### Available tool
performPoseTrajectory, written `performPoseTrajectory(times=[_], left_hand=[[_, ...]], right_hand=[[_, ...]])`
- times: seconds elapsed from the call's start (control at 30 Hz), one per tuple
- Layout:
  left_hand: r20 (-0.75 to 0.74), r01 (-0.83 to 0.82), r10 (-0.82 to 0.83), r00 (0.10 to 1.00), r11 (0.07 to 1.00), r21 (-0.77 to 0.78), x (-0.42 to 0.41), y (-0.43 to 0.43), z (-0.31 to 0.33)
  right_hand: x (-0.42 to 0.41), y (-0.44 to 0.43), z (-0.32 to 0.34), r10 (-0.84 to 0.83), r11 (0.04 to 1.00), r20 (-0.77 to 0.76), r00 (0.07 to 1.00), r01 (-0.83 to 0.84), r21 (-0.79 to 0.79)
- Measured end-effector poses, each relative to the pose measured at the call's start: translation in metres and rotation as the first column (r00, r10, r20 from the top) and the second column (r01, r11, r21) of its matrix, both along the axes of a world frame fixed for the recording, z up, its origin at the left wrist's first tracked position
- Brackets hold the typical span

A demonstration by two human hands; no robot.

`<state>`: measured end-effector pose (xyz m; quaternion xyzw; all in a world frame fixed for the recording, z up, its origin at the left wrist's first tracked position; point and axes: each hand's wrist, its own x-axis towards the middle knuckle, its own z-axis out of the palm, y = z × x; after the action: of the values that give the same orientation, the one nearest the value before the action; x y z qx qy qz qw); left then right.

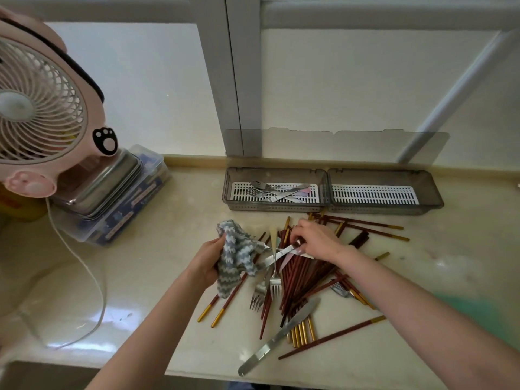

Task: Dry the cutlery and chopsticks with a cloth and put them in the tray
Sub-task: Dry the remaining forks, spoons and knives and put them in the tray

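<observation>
Left hand (206, 261) grips the cloth (236, 254); right hand (316, 242) pinches a steel handle (281, 253); lifting it may sweep tangled chopsticks (298, 277) off the table (157, 277).

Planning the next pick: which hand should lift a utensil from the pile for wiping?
Right. The right hand is already over the chopsticks pile, its fingers pinching a silver utensil. The left hand is occupied, its grip closed round the cloth beside the pile.
</observation>
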<state>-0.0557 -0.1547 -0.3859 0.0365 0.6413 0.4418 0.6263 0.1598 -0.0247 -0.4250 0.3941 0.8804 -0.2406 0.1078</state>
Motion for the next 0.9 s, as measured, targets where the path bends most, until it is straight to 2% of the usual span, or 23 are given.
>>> performPoseTrajectory(times=[0.13, 0.3, 0.4, 0.5, 0.6, 0.7, 0.77, 0.83, 0.9], left_hand=[[0.077, -0.047, 0.043, 0.996, 0.997, 0.058, -0.002, 0.003, 0.002], [0.107, -0.056, 0.049, 0.993, 0.997, 0.057, -0.008, 0.002, -0.001], [0.118, -0.061, 0.054, 0.992, 0.996, 0.061, -0.007, 0.002, -0.003], [0.153, -0.077, 0.064, 0.986, 0.993, 0.084, -0.002, 0.004, -0.005], [0.18, -0.095, 0.078, 0.981, 0.991, 0.089, 0.003, 0.008, -0.008], [0.204, -0.107, 0.088, 0.975, 0.991, 0.084, 0.011, 0.014, -0.01], [0.21, -0.115, 0.094, 0.973, 0.989, 0.091, 0.019, 0.019, -0.008], [0.2, -0.099, 0.075, 0.977, 0.989, 0.109, 0.027, 0.025, -0.006], [0.191, -0.079, 0.048, 0.98, 0.984, 0.158, 0.037, 0.029, -0.003]], right_hand=[[-0.003, -0.003, -0.002, 0.005, 0.995, -0.01, 1.0, -0.004, 0.104], [0.003, 0.003, 0.011, -0.055, 0.993, -0.013, 0.998, 0.056, 0.107], [0.005, 0.012, 0.028, -0.097, 0.989, 0.097, 0.99, 0.085, 0.119], [0.009, 0.024, 0.053, -0.2, 0.979, 0.235, 0.951, 0.182, 0.095], [0.013, 0.031, 0.079, -0.325, 0.941, 0.255, 0.911, 0.337, -0.005], [0.012, 0.025, 0.101, -0.476, 0.852, 0.154, 0.866, 0.497, -0.164], [0.006, 0.016, 0.109, -0.563, 0.803, 0.057, 0.825, 0.561, -0.199], [-0.001, 0.002, 0.109, -0.608, 0.78, -0.08, 0.79, 0.575, -0.246], [-0.011, -0.016, 0.103, -0.659, 0.724, -0.22, 0.719, 0.528, -0.444]])
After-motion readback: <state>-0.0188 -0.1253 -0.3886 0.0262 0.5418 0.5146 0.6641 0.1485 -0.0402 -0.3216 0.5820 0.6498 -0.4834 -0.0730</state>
